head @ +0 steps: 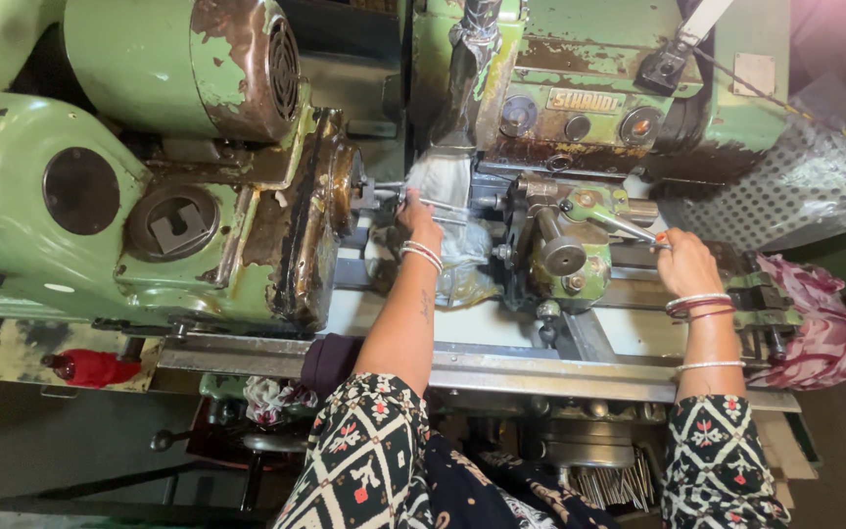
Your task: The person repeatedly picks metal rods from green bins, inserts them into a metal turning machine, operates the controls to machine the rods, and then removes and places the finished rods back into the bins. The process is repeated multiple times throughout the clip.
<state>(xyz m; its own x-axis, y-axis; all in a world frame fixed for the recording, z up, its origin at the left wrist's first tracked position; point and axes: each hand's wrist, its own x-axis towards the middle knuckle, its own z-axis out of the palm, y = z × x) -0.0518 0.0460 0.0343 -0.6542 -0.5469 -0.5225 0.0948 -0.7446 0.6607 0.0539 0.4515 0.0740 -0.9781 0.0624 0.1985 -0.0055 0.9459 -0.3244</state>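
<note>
Lathe (198,196), green and rust-stained, fills the view, its motor housing (198,59) at upper left. A pink cloth (824,328) lies at the right end of the bed. The right hand (685,263) is closed around the thin lever (629,227) of the green slide. The left hand (421,217) pinches a small metal part (384,188) at the chuck; nothing shows cutting has begun.
</note>
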